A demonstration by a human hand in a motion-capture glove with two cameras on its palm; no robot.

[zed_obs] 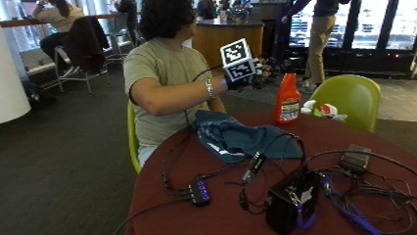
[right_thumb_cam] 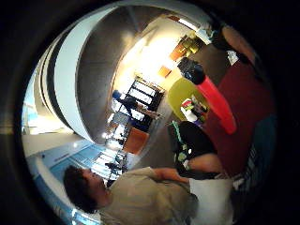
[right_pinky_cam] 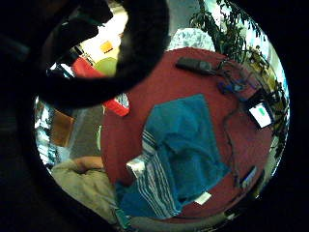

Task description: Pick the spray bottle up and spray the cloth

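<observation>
- Above the round red tabletop, at chest height: right hand hovering in its black glove, raised well clear of the cloth and holding nothing that shows.
- Fingers: too hidden behind the glove's gear to tell how far open or curled.
- Standing upright on the tabletop just beyond the cloth: orange-red spray bottle, untouched, apart from the hand.
- Lying crumpled near the tabletop's near edge: blue cloth with a striped end, spread below the palm in the little-finger view.
- Judging the step: reaching phase, pick-up not yet begun.
- Needing next: lowering toward the bottle's neck, closing round it with a finger on the trigger, then aiming the nozzle at the cloth.
</observation>
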